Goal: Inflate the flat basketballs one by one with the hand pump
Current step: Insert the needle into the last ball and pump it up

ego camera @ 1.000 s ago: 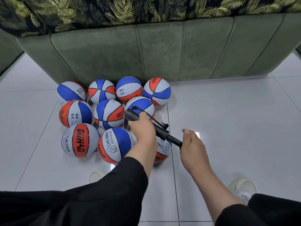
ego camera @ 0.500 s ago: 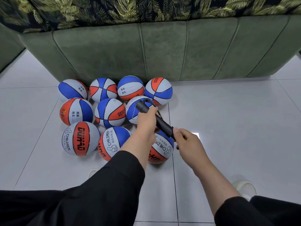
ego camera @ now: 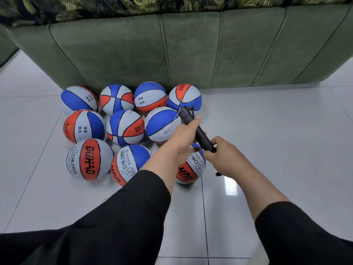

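Left hand [ego camera: 186,136] grips the hand pump [ego camera: 196,129] barrel. Right hand [ego camera: 222,152] clamps its handle end. Pump sits above the basketballs [ego camera: 162,125], near the sofa [ego camera: 172,50].

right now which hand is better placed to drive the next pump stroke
Right hand: it grips the handle end of the pump, free to push and pull. The left hand grips the barrel, steadying it.

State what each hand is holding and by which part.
Both hands hold the black hand pump: the left hand grips its barrel near the far end, the right hand grips the near, handle end.
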Motion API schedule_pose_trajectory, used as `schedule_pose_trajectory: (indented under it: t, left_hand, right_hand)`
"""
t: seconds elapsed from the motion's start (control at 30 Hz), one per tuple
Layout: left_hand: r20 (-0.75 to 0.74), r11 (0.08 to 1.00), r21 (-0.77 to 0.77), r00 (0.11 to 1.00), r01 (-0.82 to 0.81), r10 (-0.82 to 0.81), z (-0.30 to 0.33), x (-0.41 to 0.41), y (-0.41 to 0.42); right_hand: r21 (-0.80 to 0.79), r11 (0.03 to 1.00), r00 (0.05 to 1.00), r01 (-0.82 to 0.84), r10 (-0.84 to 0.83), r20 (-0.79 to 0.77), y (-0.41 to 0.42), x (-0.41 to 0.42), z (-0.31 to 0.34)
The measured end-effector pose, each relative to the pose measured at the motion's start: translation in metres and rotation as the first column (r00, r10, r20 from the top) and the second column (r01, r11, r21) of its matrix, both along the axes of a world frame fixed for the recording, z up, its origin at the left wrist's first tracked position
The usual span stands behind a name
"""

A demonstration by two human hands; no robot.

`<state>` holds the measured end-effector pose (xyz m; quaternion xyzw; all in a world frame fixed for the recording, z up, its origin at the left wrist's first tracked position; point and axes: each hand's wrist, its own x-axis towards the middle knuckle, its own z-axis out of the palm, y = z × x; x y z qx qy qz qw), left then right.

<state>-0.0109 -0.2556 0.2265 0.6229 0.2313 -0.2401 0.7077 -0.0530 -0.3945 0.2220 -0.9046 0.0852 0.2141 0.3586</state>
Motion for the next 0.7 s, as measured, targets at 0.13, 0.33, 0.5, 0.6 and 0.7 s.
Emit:
schedule_pose_trajectory:
  t: [0.13, 0.33, 0.5, 0.6, 0.7]
  left_hand:
    - [0.056, 0.892, 0.45, 0.996, 0.041, -0.074, -0.023, -0.004, 0.012]
    - [-0.052, 0.509, 0.793, 0.869, 0.336, -0.493, -0.098, -0.022, 0.007]
    - [-0.053, 0.42, 0.847, 0.838, 0.326, -0.543, -0.128, -0.021, 0.01]
    - [0.039, 0.493, 0.858, 0.937, 0.147, -0.348, -0.131, -0.01, 0.019]
    - [0.054, 0.567, 0.811, 0.948, 0.141, -0.313, -0.137, -0.003, 0.026]
  right_hand:
    - [0.026, 0.991, 0.991, 0.131, -0.131, -0.015, -0.019, 0.016, -0.016]
    - [0.149, 0.947, 0.958, 0.284, -0.275, -0.076, -0.04, 0.031, -0.055]
    - [0.165, 0.935, 0.945, 0.315, -0.294, -0.14, -0.054, 0.036, -0.093]
    - [0.227, 0.908, 0.932, 0.352, -0.319, -0.173, -0.056, 0.046, -0.114]
    - [0.261, 0.898, 0.927, 0.355, -0.304, -0.218, -0.05, 0.058, -0.13]
